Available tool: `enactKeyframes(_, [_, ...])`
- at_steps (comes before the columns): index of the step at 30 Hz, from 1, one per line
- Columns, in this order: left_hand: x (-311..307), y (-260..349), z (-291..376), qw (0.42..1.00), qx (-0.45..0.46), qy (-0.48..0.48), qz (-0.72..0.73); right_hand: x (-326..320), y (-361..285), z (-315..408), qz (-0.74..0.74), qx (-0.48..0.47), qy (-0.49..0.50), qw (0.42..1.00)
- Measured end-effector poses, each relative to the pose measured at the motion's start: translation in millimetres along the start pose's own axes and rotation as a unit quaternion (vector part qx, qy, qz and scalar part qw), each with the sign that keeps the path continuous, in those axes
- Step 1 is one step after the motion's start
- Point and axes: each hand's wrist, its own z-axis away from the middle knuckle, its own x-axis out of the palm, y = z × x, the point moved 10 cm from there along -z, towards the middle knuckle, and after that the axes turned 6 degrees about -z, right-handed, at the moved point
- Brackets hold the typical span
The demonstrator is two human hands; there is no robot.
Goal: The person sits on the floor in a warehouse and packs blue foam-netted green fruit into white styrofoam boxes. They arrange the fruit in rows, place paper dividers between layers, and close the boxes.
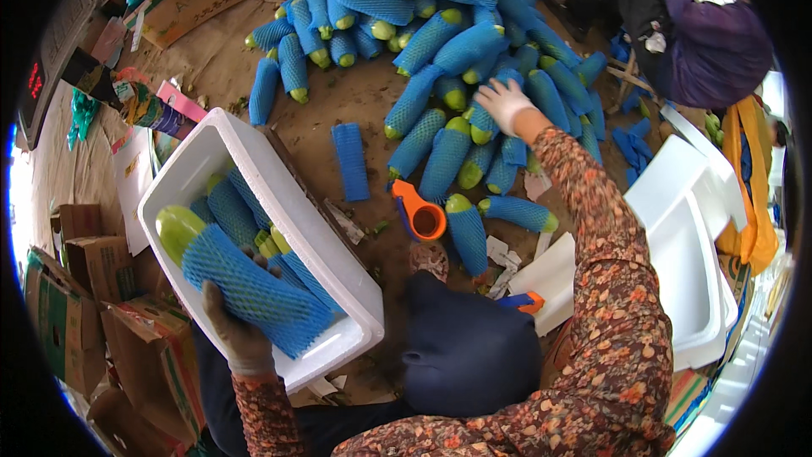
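My left hand [238, 330], in a dark glove with a pale cuff, grips a pale green gourd in a blue foam-net sleeve [254, 285]. This gourd slants over the open white foam box [238, 146], where several other sleeved gourds [231, 212] lie. Over on the pile of sleeved gourds [438, 44], my right hand [507, 105] wears a white glove. Its fingers are spread across the top of one sleeved gourd [483, 124], and no closed grip shows. A flat blue net sleeve [350, 162] lies on the ground between box and pile.
An orange tape dispenser [420, 212] stands before my knee; another tape dispenser [526, 301] lies nearer me. White foam boxes [682, 266] are at the right. Cardboard cartons [146, 349] crowd the left. A co-worker [710, 44] sits upper right. A scale display [35, 79] is upper left.
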Motion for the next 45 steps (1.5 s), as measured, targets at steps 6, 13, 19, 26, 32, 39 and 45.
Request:
enactKeyframes(6, [-69.6, -11.9, 44.4, 0.992, -0.039, 0.106, -0.057, 25.1, -1.0, -25.3, 0.101, -0.064, 0.053, 0.991])
enactKeyframes(13, [-105.7, 47.4, 80.5, 0.981, -0.028, 0.098, -0.167, -49.7, -73.4, 53.1, -0.535, -0.036, 0.074, 0.841])
enactKeyframes(19, [-104.0, 88.0, 14.3, 0.944, 0.012, 0.091, -0.316, -228.3, -295.1, 99.8, -0.747, -0.380, -0.071, 0.541])
enactKeyframes(26, [-97.3, 94.9, -65.1, 0.562, 0.212, 0.143, -0.786, -233.8, -497.3, -27.9, -0.440, -0.299, 0.064, 0.844])
enactKeyframes(32, [-111.6, 58.8, -108.2, 0.477, 0.142, 0.083, -0.863, -279.0, -411.1, 18.3, -0.508, -0.521, 0.266, 0.632])
enactKeyframes(39, [-109.4, 53.2, -111.4, 0.462, 0.141, 0.055, -0.874, -203.4, -246.6, -236.5, -0.487, 0.092, 0.078, 0.865])
enactKeyframes(45, [-108.0, 54.0, -118.4, 0.467, 0.093, 0.045, -0.878, -154.5, -261.5, -309.0, -0.582, 0.144, 0.107, 0.793])
